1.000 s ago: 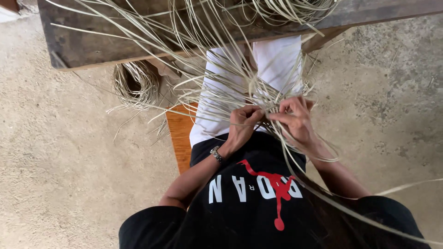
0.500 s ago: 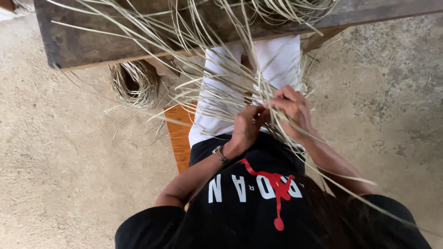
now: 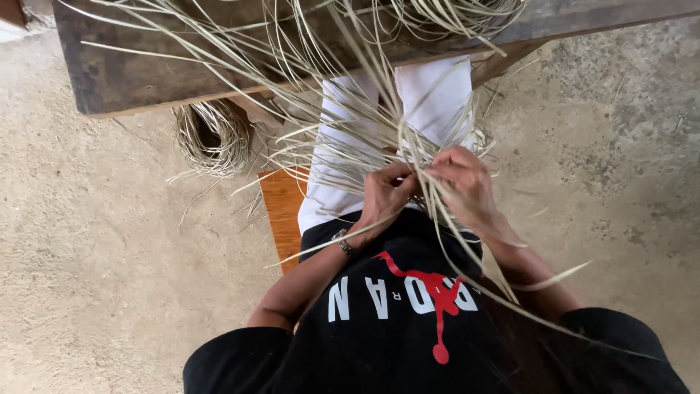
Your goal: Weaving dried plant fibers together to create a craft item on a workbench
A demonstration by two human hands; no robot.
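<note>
While both hands (image 3: pixel 426 191) pinch | straw strands (image 3: pixel 343 138) seemingly run away, upward

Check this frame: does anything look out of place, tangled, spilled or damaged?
Nothing stands out. Both hands, left and right, pinch pale straw strands over the lap. Loose strands fan across the wooden bench, and a coiled straw bundle lies on the concrete floor.

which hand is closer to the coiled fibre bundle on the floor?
Left. The left hand is on the coiled fibre bundle's side; the right hand sits farther away, beyond it.
</note>
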